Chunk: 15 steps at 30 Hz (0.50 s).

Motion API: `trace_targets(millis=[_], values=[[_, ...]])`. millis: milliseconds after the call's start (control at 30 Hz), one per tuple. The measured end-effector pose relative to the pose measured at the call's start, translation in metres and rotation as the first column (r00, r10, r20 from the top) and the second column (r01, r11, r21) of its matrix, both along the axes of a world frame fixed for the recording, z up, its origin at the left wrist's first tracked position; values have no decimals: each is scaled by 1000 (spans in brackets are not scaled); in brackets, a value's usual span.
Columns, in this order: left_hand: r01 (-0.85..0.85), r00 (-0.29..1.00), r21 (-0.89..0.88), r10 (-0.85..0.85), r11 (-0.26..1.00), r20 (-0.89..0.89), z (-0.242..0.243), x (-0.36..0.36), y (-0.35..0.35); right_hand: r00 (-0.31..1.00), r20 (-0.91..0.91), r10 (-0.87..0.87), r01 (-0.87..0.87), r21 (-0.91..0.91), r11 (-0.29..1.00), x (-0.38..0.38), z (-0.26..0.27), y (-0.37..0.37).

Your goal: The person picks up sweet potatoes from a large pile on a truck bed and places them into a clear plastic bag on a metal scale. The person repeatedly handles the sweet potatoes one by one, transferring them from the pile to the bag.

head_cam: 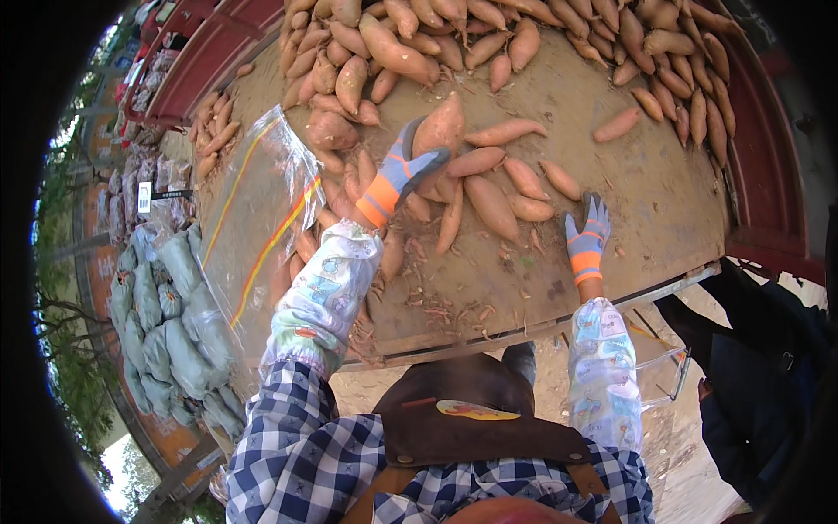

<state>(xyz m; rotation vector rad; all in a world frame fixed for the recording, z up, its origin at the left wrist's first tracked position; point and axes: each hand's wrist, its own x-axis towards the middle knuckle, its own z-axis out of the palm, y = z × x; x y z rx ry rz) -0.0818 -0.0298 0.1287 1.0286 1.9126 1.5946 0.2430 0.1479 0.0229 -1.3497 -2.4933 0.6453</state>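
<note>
My left hand (409, 167), in a grey-blue glove with an orange cuff, grips a large sweet potato (440, 130) above a loose group on the truck bed. My right hand (591, 229), gloved alike, rests palm down on the wooden bed (628, 203) with its fingers spread and nothing in it. Between the hands lie several sweet potatoes, among them a long one (491, 206) and a small one (560, 181) near my right fingertips. Left of my left forearm, a clear plastic bag (262, 209) with red and yellow stripes spreads over the bed; sweet potatoes lie beside it.
A big heap of sweet potatoes (393, 49) covers the far side, with another pile (694, 85) at far right. Red metal side walls (766, 157) bound the bed. Filled grey-green bags (177, 327) are stacked at left. A person in dark clothing (746, 393) stands at right.
</note>
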Motion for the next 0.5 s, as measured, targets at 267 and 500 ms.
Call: trace_targets(millis=[267, 500], values=[[50, 866, -135, -110, 990, -487, 17, 84, 4, 515, -700, -496, -499, -714, 490, -81, 93, -99], [133, 875, -90, -160, 987, -457, 12, 113, -3, 503, -659, -559, -480, -751, 454, -79, 108, -101]])
